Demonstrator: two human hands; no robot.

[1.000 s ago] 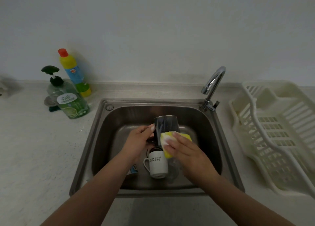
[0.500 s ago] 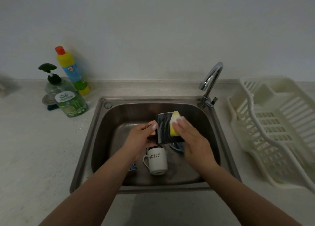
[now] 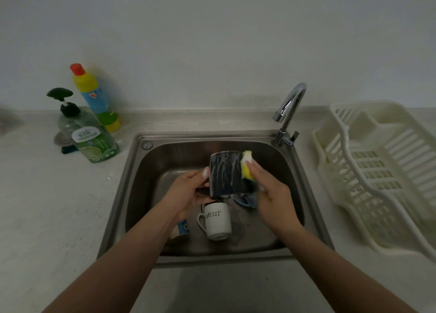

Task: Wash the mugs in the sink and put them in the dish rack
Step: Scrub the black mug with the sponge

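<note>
Nearest, a white mug (image 3: 217, 220) with dark lettering lies in the sink (image 3: 132, 194) basin, and a mug with a blue label (image 3: 181, 229) shows partly under the left forearm. Above them the left hand (image 3: 187, 194) grips a dark mug (image 3: 225, 173) – streaked with white suds – held bottom-up over the basin, thumb against its side. The right hand (image 3: 271, 194) pinches a yellow sponge (image 3: 247, 165) and presses it to the mug's right side. Something blue (image 3: 246, 200) lies beneath, unclear. Farther back stands the tap (image 3: 289, 111); a cream dish rack (image 3: 377, 171) sits right of the sink, while a green soap bottle (image 3: 90, 138) and a yellow-blue bottle (image 3: 94, 98) stand left – by the wall.
</note>
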